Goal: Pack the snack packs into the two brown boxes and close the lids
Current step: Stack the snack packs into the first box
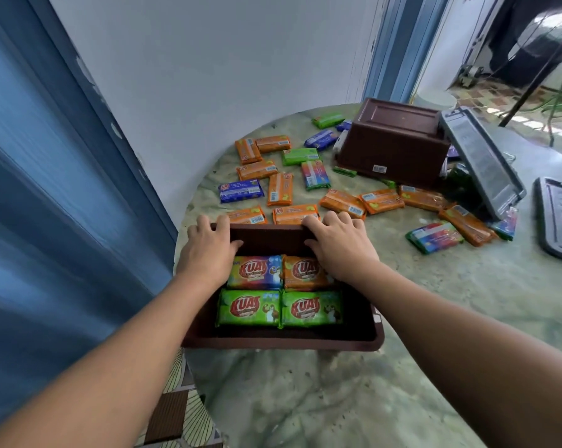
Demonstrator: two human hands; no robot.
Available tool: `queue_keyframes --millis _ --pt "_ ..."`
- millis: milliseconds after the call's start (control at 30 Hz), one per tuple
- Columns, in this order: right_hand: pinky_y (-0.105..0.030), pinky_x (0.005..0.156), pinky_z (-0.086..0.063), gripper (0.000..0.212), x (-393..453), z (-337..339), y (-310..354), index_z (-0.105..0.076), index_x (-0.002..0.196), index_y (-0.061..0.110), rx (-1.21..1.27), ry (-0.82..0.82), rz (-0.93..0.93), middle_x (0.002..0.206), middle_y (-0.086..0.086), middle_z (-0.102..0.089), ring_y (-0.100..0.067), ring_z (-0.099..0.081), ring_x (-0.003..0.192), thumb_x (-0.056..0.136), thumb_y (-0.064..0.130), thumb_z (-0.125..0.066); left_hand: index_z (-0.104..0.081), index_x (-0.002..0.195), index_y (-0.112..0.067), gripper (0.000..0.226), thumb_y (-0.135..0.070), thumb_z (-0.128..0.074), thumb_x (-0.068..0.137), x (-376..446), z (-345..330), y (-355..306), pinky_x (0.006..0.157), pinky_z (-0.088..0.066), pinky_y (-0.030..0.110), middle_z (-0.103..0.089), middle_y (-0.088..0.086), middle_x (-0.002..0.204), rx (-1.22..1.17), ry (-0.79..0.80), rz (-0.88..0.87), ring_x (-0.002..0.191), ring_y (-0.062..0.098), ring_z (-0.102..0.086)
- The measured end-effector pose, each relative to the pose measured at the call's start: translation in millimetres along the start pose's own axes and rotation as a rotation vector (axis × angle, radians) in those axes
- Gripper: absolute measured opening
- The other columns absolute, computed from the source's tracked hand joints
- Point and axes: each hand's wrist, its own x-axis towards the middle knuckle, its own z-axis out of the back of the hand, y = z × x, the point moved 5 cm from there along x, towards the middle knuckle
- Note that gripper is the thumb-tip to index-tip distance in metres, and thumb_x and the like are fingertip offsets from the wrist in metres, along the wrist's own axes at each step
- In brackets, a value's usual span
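Note:
An open brown box point(282, 342) sits near the front of the round table, with several snack packs point(281, 291) lying face up inside: two green in front, a blue and an orange behind. My left hand point(208, 250) grips the box's far rim at its left end, and my right hand point(339, 245) grips that rim at the right. A second brown box point(392, 147) lies upside down at the back right. Many loose orange, green and blue packs point(279, 189) are scattered on the table between the boxes.
A grey lid point(481, 160) leans against the overturned box, and another grey lid point(559, 218) lies flat at the right edge. The green marbled table point(451, 302) stands against a white wall. A blue door is on the left, and an open doorway at the back right.

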Motion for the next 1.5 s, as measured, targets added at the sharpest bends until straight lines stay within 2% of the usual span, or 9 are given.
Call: queue_keyframes --millis 233,367,567,700,833,967,1100,1367,1500 --pt "-0.049 0.1 -0.038 0.047 -1 2 -4 -0.048 0.133 0.036 0.102 0.042 -0.052 0.128 -0.005 -0.057 -0.032 -0.048 0.121 0.101 0.066 -0.032 -0.051 0.133 -0.013 0.059 -0.056 -0.055 0.094 -6 7 -12 0.107 -0.036 0.052 -0.041 0.02 0.138 0.137 -0.173 -0.087 0.126 0.038 -0.038" --pt "-0.044 0.088 -0.048 0.058 19 14 -5 -0.065 0.121 0.036 0.296 0.088 -0.123 0.118 -0.005 -0.068 -0.033 -0.059 0.115 0.101 0.069 -0.021 -0.058 0.125 -0.016 0.047 -0.053 -0.051 0.097 4 18 -34 0.102 -0.039 0.048 -0.049 0.013 0.129 -0.001 -0.272 -0.206 0.119 0.033 -0.043" --pt "-0.038 0.082 -0.049 0.041 74 10 -9 -0.067 0.118 0.021 0.474 0.255 -0.201 0.111 -0.005 -0.069 -0.026 -0.063 0.104 0.105 0.053 -0.044 -0.065 0.095 -0.02 0.027 -0.044 -0.053 0.099 70 14 -35 0.081 -0.055 0.044 -0.064 0.003 0.1 -0.263 -0.007 -0.09 0.093 0.023 -0.06" --pt "-0.031 0.084 -0.045 0.034 106 -6 -13 -0.067 0.121 0.019 0.419 0.364 -0.193 0.117 -0.005 -0.066 -0.027 -0.061 0.113 0.096 0.041 -0.068 -0.065 0.096 -0.021 0.015 -0.035 -0.068 0.092 105 5 -25 0.082 -0.054 0.038 -0.068 0.001 0.1 -0.22 0.212 -0.04 0.093 0.021 -0.063" --pt "-0.033 0.094 -0.044 0.06 125 -23 -10 -0.052 0.144 0.021 0.268 0.453 -0.15 0.14 -0.01 -0.056 -0.029 -0.054 0.125 0.091 0.034 -0.077 -0.063 0.116 -0.018 0.04 -0.034 -0.079 0.084 126 -13 -18 0.081 -0.049 0.032 -0.066 0.003 0.116 -0.105 0.4 -0.049 0.103 0.021 -0.061" --pt "-0.052 0.113 -0.041 0.094 139 -54 -9 -0.032 0.156 0.025 0.157 0.486 -0.123 0.154 -0.013 -0.041 -0.038 -0.04 0.14 0.08 0.036 -0.085 -0.052 0.139 -0.014 0.073 -0.035 -0.084 0.077 139 -40 -18 0.095 -0.051 0.035 -0.059 0.009 0.136 0.031 0.514 -0.081 0.118 0.028 -0.059" --pt "-0.058 0.115 -0.037 0.104 143 -70 -11 -0.015 0.163 0.029 0.117 0.558 -0.102 0.162 -0.012 -0.03 -0.039 -0.032 0.147 0.084 0.036 -0.082 -0.042 0.145 -0.011 0.081 -0.033 -0.083 0.079 146 -64 -26 0.099 -0.049 0.038 -0.049 0.016 0.143 0.17 0.577 -0.135 0.124 0.033 -0.055" --pt "-0.051 0.108 -0.045 0.083 140 -70 -15 -0.04 0.148 0.017 0.134 0.552 -0.168 0.146 -0.017 -0.04 -0.038 -0.043 0.134 0.081 0.043 -0.082 -0.039 0.139 -0.011 0.065 -0.022 -0.072 0.084 149 -73 -26 0.098 -0.05 0.046 -0.037 0.02 0.141 0.197 0.542 -0.074 0.122 0.041 -0.051" --pt "-0.045 0.093 -0.055 0.087 135 -50 -17 -0.042 0.134 0.015 0.317 0.324 -0.243 0.134 -0.012 -0.046 -0.032 -0.055 0.117 0.066 0.049 -0.086 -0.034 0.139 -0.015 0.085 -0.045 -0.079 0.074 146 -56 -29 0.086 -0.054 0.044 -0.037 0.02 0.14 0.011 0.433 -0.028 0.109 0.039 -0.058"
